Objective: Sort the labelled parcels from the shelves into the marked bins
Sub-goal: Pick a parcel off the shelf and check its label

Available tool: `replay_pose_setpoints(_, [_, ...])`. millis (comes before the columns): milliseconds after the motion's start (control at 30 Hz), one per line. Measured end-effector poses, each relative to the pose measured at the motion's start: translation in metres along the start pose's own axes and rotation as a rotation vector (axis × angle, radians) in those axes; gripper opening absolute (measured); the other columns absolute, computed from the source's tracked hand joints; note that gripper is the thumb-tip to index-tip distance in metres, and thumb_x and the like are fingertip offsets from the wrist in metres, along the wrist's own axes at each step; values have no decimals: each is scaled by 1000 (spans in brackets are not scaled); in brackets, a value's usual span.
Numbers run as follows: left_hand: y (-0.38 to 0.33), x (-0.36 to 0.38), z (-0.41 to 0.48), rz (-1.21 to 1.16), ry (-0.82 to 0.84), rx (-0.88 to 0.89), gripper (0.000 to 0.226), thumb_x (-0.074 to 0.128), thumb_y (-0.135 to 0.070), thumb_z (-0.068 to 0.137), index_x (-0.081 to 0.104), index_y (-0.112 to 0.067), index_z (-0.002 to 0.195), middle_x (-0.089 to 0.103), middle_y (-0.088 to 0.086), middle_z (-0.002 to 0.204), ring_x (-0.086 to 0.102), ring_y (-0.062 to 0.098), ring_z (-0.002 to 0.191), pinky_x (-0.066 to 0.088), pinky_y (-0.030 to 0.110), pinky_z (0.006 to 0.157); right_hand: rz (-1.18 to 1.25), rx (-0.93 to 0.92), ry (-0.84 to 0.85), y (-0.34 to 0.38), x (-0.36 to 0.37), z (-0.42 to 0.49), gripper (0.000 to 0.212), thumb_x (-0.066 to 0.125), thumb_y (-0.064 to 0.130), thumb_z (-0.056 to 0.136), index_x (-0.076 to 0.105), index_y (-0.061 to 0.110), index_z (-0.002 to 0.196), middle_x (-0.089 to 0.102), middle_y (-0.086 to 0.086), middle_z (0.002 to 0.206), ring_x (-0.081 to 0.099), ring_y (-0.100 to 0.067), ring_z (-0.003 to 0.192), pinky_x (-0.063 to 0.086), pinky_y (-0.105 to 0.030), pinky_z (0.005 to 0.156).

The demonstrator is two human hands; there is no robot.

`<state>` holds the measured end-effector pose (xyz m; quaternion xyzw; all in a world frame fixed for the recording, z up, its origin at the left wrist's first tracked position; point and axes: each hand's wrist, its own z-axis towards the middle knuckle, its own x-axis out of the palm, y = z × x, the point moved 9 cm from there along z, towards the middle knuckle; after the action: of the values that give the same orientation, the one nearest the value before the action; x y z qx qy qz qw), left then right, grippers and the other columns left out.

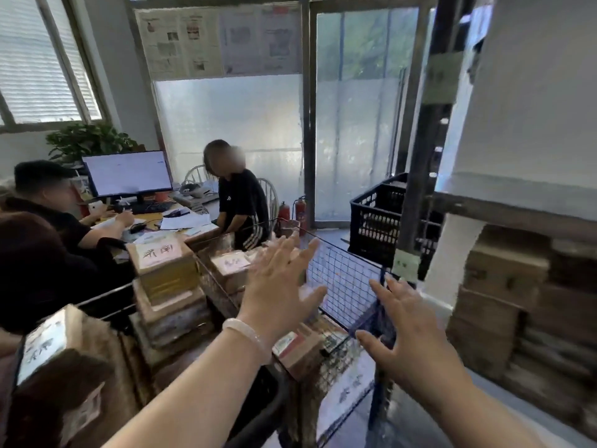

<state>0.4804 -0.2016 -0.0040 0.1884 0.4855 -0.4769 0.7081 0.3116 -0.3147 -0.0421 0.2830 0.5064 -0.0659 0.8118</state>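
My left hand [281,286] is stretched out with its fingers spread, hovering over a wire mesh bin [342,279] and holding nothing. To its right, my right hand [410,331] is also spread and empty, above the bin's blue corner. A small labelled parcel [300,350] lies in the bin below my left wrist. More brown parcels with pink labels are stacked to the left [161,266] and behind my left hand [231,266]. Another labelled parcel [61,360] sits at the near left. Cardboard parcels fill the shelf [504,279] on the right.
A black plastic crate [378,224] stands on the floor behind the bin, beside a dark shelf post [416,189]. Two people sit at a desk [181,227] with a monitor at the left. Two fire extinguishers [300,211] stand by the glass door.
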Motion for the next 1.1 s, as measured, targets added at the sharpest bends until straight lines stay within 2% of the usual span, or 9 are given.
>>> replay_pose_setpoints(200, [-199,43,-29,-81,31,316,74,45,-67,90,17,-47,155,12,-8,167,6,16,154,-3,39,122,-146,188,-155,-104,-98,-107,84,49,67,84,8,40,152,4,10,162,-5,-8,148,2,-33,121])
replay_pose_setpoints(300, [-299,56,-49,-150,46,444,74,42,-67,88,24,-43,155,21,-3,165,14,18,153,8,44,125,-207,299,-217,-154,-148,-172,82,49,66,84,11,40,152,7,10,162,-3,-9,148,4,-37,121])
replay_pose_setpoints(367, [-362,63,-66,-213,66,514,74,36,-68,87,22,-44,155,21,-3,165,13,18,153,11,47,125,-274,385,-249,-186,-179,-218,82,43,69,83,7,42,152,5,11,162,-4,-9,148,4,-37,122])
replay_pose_setpoints(467, [-454,76,-97,-303,103,628,72,31,-68,89,13,-45,155,16,-6,166,8,15,153,3,42,123,-345,521,-290,-231,-223,-290,83,44,69,84,1,44,151,2,12,162,-7,-9,148,0,-36,121])
replay_pose_setpoints(600, [-560,89,-140,-397,145,755,71,37,-67,93,9,-46,155,15,-6,166,9,15,153,2,40,122,-421,676,-322,-281,-274,-384,83,45,71,83,2,46,150,2,14,161,-5,-9,147,2,-34,118])
replay_pose_setpoints(700, [-624,98,-170,-472,222,818,71,38,-65,94,8,-47,155,12,-7,167,5,15,153,2,39,122,-422,794,-363,-310,-306,-447,82,49,69,83,8,45,150,5,13,161,-4,-10,148,5,-35,118])
replay_pose_setpoints(833, [-691,108,-201,-503,287,915,70,40,-64,94,10,-46,155,11,-7,167,5,16,153,0,36,118,-410,909,-399,-338,-332,-507,81,46,69,83,6,45,150,5,14,161,-5,-8,147,3,-33,118])
replay_pose_setpoints(967, [-751,126,-217,-522,365,980,72,45,-62,94,13,-44,156,15,-4,166,9,19,153,9,41,122,-394,966,-413,-363,-343,-538,81,46,68,84,9,41,151,5,14,161,-5,-7,147,6,-32,120])
replay_pose_setpoints(1100, [-800,159,-224,-552,450,1009,72,48,-60,94,16,-43,156,14,-3,166,10,21,153,10,42,122,-434,1033,-364,-399,-348,-559,81,46,66,87,6,40,152,3,12,162,-5,-8,148,5,-31,119])
